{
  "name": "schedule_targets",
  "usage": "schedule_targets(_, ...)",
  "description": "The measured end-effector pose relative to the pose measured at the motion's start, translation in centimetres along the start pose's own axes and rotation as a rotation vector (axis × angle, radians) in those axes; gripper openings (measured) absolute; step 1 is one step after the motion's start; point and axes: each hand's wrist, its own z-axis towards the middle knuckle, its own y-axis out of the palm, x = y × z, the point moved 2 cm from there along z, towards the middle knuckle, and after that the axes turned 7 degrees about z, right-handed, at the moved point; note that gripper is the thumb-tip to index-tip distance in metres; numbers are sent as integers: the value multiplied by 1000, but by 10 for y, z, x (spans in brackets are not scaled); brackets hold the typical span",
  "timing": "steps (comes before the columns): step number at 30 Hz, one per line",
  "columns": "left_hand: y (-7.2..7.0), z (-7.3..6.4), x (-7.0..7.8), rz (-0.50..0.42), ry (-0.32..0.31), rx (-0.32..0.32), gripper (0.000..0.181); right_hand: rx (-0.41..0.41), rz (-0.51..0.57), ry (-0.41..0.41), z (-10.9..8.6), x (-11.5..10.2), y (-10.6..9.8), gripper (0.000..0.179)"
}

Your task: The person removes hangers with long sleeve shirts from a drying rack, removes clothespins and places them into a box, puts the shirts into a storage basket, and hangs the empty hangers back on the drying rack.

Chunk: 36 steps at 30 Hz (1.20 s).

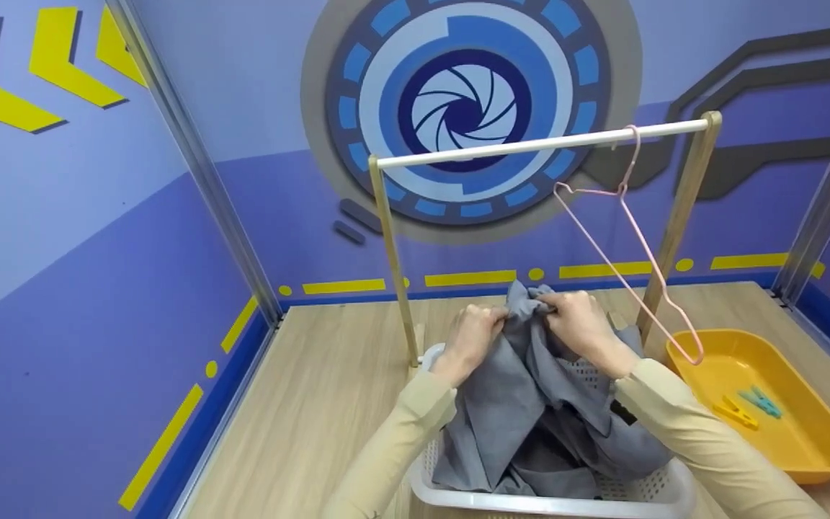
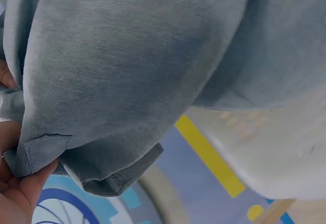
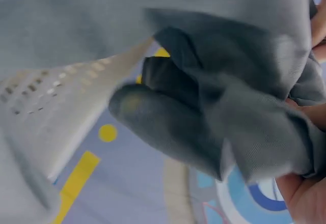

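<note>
A grey woven garment [image 1: 501, 404], crumpled so that its kind cannot be told, hangs partly lifted from a white perforated basket [image 1: 552, 504]. My left hand [image 1: 469, 339] pinches its upper edge, and a stitched corner shows by the thumb in the left wrist view. Close by on the right, my right hand [image 1: 582, 326] grips a bunched fold of the same garment [image 3: 254, 127]. Loose folds lie down in the basket. A pink hanger [image 1: 642, 238] hangs from the white bar of a rack [image 1: 537, 146], above and right of the hands.
On the right stands a yellow tray [image 1: 811, 404] with a yellow clothespin [image 1: 735, 412] and a teal clothespin [image 1: 761, 401] in it. The rack's wooden posts [image 1: 395, 267] rise behind the basket. Patterned wall panels [image 1: 98, 303] enclose the wooden tabletop [image 1: 314, 404].
</note>
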Motion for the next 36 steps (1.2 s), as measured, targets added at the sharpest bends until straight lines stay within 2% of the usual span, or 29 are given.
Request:
schedule_targets(5,-15,1,5,-35,39,22,8,-20,99,72,4,-14,-11,20)
schedule_targets(9,-28,0,9,-56,80,37,12,-31,150,90,4,-24,-19,20)
schedule_targets(14,-40,-5,18,-82,132,10,9,-61,158,103,-4,-34,-27,18)
schedule_targets(20,-48,-17,28,-114,182,-28,6,-122,198,121,-21,-42,-29,15)
schedule_targets(24,-47,-26,31,-123,204,-47,6,-157,200,107,-32,-43,-25,14)
schedule_targets(28,-40,-35,32,-121,214,-73,7,-213,173,86,-42,-41,-18,8)
schedule_targets(32,-29,-47,30,-124,207,-142,8,-285,138,56,-52,-40,-9,20)
schedule_targets(36,-17,-57,28,-110,200,-217,10,-334,64,1,-63,-38,-2,19)
